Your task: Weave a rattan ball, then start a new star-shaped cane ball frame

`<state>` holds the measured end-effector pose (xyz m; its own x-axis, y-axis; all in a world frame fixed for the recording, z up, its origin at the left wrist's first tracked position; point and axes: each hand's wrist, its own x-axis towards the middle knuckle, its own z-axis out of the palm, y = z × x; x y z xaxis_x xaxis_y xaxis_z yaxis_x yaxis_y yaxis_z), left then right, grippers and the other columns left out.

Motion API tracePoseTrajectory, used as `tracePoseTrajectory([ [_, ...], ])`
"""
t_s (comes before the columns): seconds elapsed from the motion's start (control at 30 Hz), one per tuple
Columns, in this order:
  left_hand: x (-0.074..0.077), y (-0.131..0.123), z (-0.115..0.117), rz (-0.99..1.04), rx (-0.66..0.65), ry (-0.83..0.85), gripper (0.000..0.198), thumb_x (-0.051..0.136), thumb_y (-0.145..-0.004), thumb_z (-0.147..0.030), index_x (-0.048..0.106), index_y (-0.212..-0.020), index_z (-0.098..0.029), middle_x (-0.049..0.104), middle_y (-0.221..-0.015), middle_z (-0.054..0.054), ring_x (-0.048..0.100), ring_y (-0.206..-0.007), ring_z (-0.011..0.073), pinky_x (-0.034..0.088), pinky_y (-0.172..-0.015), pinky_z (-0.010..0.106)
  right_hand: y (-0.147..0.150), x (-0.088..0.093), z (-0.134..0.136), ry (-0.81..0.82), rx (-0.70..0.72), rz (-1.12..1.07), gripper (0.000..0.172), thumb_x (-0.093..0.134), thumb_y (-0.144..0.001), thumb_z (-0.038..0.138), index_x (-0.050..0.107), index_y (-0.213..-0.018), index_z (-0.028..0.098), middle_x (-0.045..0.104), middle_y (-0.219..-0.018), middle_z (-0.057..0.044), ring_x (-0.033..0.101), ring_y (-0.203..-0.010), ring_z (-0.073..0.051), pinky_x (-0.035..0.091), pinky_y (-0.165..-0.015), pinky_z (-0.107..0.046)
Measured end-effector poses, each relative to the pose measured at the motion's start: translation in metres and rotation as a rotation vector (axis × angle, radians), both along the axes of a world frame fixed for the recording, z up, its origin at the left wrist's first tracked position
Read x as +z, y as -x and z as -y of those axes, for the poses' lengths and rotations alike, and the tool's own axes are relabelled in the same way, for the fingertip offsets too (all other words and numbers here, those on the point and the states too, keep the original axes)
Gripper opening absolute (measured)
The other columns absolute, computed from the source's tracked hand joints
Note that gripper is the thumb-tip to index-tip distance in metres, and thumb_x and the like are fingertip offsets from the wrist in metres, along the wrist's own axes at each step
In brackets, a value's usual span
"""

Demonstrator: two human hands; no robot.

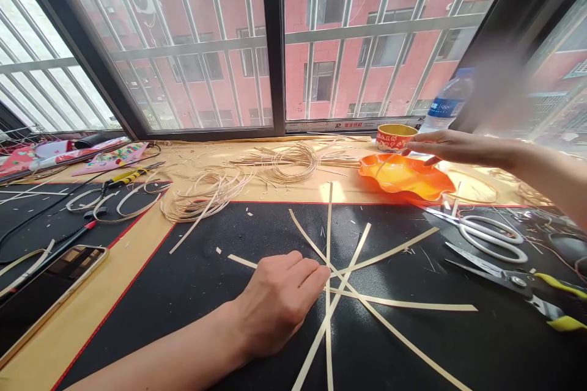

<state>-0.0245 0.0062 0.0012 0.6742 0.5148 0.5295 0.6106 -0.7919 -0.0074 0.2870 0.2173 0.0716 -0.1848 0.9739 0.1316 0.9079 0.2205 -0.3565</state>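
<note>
Several flat pale bamboo strips (403, 304) lie crossed like a star on the black mat. My left hand (279, 296) is closed over the strips just left of their crossing, with thumb and fingers pressed together there. Its palm side and part of one strip are hidden. At the upper right, my right hand (452, 145) hangs above a wavy-edged orange dish (413, 180), fingers pointing left. A thin pale strip (387, 160) runs from its fingertips down toward the dish, and they seem to pinch it. Behind the fingers stands a red-and-yellow tin (395, 137).
Coils of thin strips (293, 162) lie by the window. White-handled scissors (493, 235) and yellow-handled shears (518, 282) lie to the right, near a water bottle (444, 107). A phone (55, 290) and yellow-handled pliers (126, 177) are at left.
</note>
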Motion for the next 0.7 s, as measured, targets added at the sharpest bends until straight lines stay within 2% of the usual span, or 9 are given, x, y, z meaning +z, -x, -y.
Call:
tracePoseTrajectory([
  [0.1, -0.001, 0.000, 0.000, 0.021, -0.002, 0.004, 0.023, 0.040, -0.086, -0.002, 0.062, -0.092, -0.009, 0.064, -0.070, 0.005, 0.053, -0.057, 0.0155, 0.041, -0.051, 0.026, -0.008, 0.008, -0.001, 0.223, -0.077, -0.282, 0.024, 0.050, -0.091, 0.024, 0.071, -0.083, 0.016, 0.067, -0.109, -0.013, 0.065, -0.093, -0.019, 0.056, -0.065, -0.023],
  [0.17, -0.001, 0.000, 0.000, 0.027, -0.003, 0.003, 0.024, 0.040, -0.086, -0.002, 0.062, -0.092, -0.009, 0.065, -0.070, 0.005, 0.053, -0.058, 0.0156, 0.041, -0.051, 0.026, -0.015, 0.012, -0.002, 0.226, -0.120, -0.429, 0.023, 0.051, -0.090, 0.024, 0.069, -0.083, 0.013, 0.067, -0.107, -0.017, 0.064, -0.095, -0.021, 0.056, -0.066, -0.026],
  [0.37, 0.000, -0.001, 0.000, 0.033, -0.018, 0.021, 0.023, 0.041, -0.084, -0.001, 0.062, -0.091, -0.009, 0.065, -0.070, 0.005, 0.053, -0.056, 0.0156, 0.041, -0.049, 0.026, -0.030, 0.014, -0.006, 0.254, -0.167, -0.814, 0.025, 0.048, -0.092, 0.026, 0.064, -0.100, 0.008, 0.067, -0.100, -0.025, 0.069, -0.081, -0.023, 0.054, -0.061, -0.035],
  [0.47, -0.001, -0.002, -0.001, 0.035, -0.014, 0.019, 0.023, 0.040, -0.086, -0.001, 0.061, -0.092, -0.010, 0.064, -0.069, 0.004, 0.054, -0.056, 0.0154, 0.041, -0.050, 0.026, -0.031, 0.009, -0.007, 0.202, -0.135, -0.914, 0.019, 0.061, -0.083, 0.023, 0.067, -0.091, 0.008, 0.068, -0.100, -0.025, 0.069, -0.080, -0.025, 0.056, -0.064, -0.037],
  [0.53, -0.002, -0.002, -0.001, 0.042, -0.008, 0.013, 0.023, 0.040, -0.087, -0.002, 0.061, -0.092, -0.010, 0.064, -0.068, 0.004, 0.055, -0.057, 0.0151, 0.042, -0.052, 0.025, -0.029, 0.004, -0.008, 0.104, -0.132, -0.858, 0.016, 0.070, -0.074, 0.023, 0.069, -0.082, 0.010, 0.069, -0.100, -0.021, 0.068, -0.079, -0.022, 0.057, -0.067, -0.035],
  [0.6, -0.003, -0.002, -0.001, 0.050, -0.010, 0.016, 0.022, 0.040, -0.087, -0.002, 0.060, -0.092, -0.010, 0.064, -0.068, 0.004, 0.055, -0.057, 0.0150, 0.042, -0.052, 0.025, -0.026, 0.000, -0.008, -0.026, -0.170, -0.647, 0.015, 0.073, -0.070, 0.023, 0.071, -0.080, 0.012, 0.071, -0.093, -0.016, 0.067, -0.077, -0.019, 0.057, -0.069, -0.033],
  [0.7, -0.004, -0.001, -0.001, 0.036, -0.011, 0.030, 0.023, 0.039, -0.087, -0.002, 0.060, -0.091, -0.010, 0.063, -0.068, 0.004, 0.054, -0.056, 0.0150, 0.042, -0.052, 0.025, -0.018, -0.009, -0.008, -0.168, -0.210, -0.323, 0.014, 0.068, -0.072, 0.020, 0.072, -0.084, 0.013, 0.072, -0.088, -0.012, 0.066, -0.081, -0.020, 0.053, -0.078, -0.034],
])
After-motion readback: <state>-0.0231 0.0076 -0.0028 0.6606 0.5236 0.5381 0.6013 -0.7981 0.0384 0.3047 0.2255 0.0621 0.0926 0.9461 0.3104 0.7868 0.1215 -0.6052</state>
